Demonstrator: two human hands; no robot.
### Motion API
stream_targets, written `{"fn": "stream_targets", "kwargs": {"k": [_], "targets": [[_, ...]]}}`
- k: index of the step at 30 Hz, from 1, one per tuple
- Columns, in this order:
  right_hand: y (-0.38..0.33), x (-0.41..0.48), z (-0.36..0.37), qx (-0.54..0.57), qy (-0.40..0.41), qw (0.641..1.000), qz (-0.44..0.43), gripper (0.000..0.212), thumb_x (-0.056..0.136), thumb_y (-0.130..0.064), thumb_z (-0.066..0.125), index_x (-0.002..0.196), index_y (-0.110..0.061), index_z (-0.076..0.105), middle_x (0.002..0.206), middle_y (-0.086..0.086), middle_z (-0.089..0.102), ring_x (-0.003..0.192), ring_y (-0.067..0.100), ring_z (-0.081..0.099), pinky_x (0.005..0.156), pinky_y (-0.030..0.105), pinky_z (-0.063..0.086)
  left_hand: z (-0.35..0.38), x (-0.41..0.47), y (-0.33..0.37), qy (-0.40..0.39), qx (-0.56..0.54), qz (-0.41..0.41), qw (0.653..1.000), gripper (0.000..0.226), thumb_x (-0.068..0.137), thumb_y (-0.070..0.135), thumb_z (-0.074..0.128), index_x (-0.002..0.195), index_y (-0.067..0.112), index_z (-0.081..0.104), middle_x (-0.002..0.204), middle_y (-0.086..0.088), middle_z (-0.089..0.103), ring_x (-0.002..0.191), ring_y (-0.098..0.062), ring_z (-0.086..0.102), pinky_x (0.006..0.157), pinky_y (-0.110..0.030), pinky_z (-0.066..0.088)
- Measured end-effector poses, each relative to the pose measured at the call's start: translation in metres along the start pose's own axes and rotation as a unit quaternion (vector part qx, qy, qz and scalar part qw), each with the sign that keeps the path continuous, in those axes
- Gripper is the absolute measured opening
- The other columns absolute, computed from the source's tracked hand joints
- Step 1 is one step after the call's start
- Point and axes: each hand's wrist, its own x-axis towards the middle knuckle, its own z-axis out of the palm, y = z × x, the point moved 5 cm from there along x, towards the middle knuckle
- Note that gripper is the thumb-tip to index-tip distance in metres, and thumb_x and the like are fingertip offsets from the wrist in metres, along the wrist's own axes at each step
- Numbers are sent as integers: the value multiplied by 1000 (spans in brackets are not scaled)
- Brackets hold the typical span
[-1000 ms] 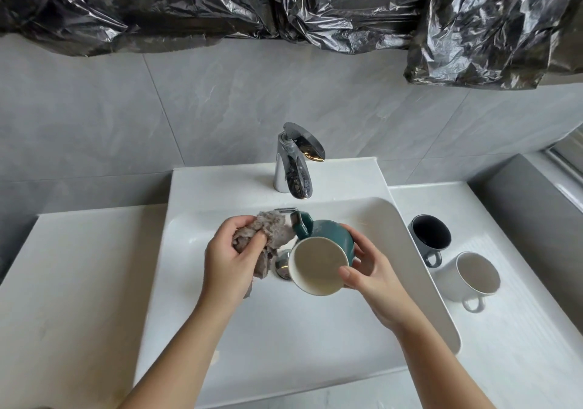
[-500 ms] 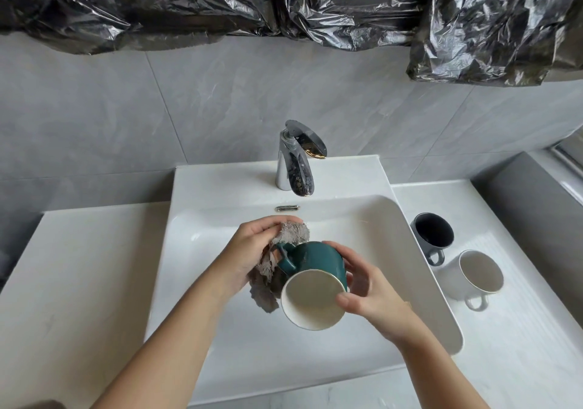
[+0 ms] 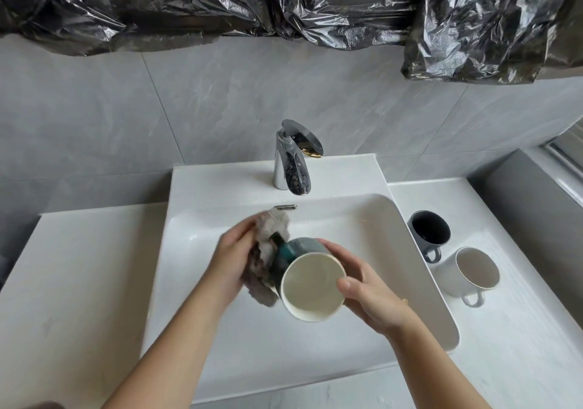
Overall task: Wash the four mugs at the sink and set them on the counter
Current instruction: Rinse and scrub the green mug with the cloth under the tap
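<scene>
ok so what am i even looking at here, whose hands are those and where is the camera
There is no machine here: these are a person's two bare hands, filmed by one wide-angle camera worn on their head, looking forward and down. The right hand holds a teal mug tipped over the white sink, its pale inside facing the camera. The left hand, blurred, holds a grey cloth against the mug's side. Behind stands a chrome tap. On the counter to the right sit a dark mug and a white mug, both upright. Black plastic sheeting hangs above.
</scene>
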Motion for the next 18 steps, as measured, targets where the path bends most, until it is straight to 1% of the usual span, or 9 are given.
{"fn": "stream_targets", "kwargs": {"k": [3, 5, 7, 9, 12, 14, 16, 17, 18], "targets": [[-1, -2, -2, -87, 28, 996, -12, 87, 56, -49, 88, 133, -30, 53, 126, 6, 62, 104, 18, 62, 80, 33, 52, -9, 2, 33, -36, 139, 93, 985, 30, 94, -1, 51, 101, 21, 69, 86, 6, 74, 72, -9, 69, 56, -19, 54], [-2, -1, -4, -143, 56, 988, -21, 78, 59, -38, 83, 130, -37, 53, 123, -4, 63, 106, 18, 62, 78, 33, 55, -1, -6, 45, -106, 303, 142, 936, 29, 90, -2, 55, 102, 21, 69, 80, 9, 72, 68, -5, 65, 58, -10, 48], [-4, 1, -3, -215, 77, 973, -30, 78, 58, -36, 81, 130, -40, 51, 120, -14, 62, 109, 14, 59, 79, 39, 59, 10, -11, 44, -131, 438, 177, 871, 29, 86, 0, 59, 97, 23, 73, 83, 16, 69, 71, 6, 60, 62, -6, 43], [-5, 0, 2, -257, 90, 961, -42, 82, 56, -38, 81, 132, -37, 49, 119, -18, 60, 110, 7, 57, 81, 41, 59, 16, -8, 39, -123, 524, 208, 817, 25, 85, 7, 61, 97, 25, 73, 95, 19, 65, 88, 4, 58, 77, -14, 44], [-5, -3, 11, -286, 92, 952, -61, 83, 56, -41, 80, 132, -39, 46, 122, -19, 57, 113, 2, 54, 84, 35, 57, 20, 0, 29, -101, 578, 212, 782, 23, 87, 13, 59, 103, 23, 71, 104, 14, 62, 102, -9, 56, 90, -31, 45], [-2, -4, 11, -304, 96, 945, -67, 83, 56, -42, 79, 131, -42, 43, 124, -19, 56, 116, 3, 52, 85, 32, 56, 20, 2, 26, -89, 577, 192, 789, 23, 88, 14, 57, 104, 25, 70, 102, 14, 63, 96, -9, 58, 84, -29, 48], [-1, -6, 7, -291, 89, 951, -63, 81, 57, -40, 80, 130, -43, 45, 123, -18, 57, 116, 7, 54, 81, 31, 58, 14, 6, 23, -84, 537, 136, 828, 25, 89, 13, 54, 100, 28, 71, 90, 15, 65, 76, -4, 61, 67, -20, 50], [0, -7, 6, -261, 77, 961, -56, 79, 58, -37, 80, 129, -42, 48, 121, -17, 60, 115, 11, 55, 78, 31, 58, 11, 9, 22, -83, 500, 93, 857, 25, 90, 13, 53, 98, 28, 71, 87, 14, 67, 72, -3, 61, 67, -21, 51], [1, -8, 6, -219, 62, 973, -50, 78, 58, -35, 81, 129, -40, 50, 120, -15, 62, 113, 14, 57, 75, 32, 58, 7, 13, 19, -82, 455, 48, 885, 25, 93, 12, 52, 100, 26, 71, 91, 12, 69, 79, -4, 63, 77, -24, 52]]}}
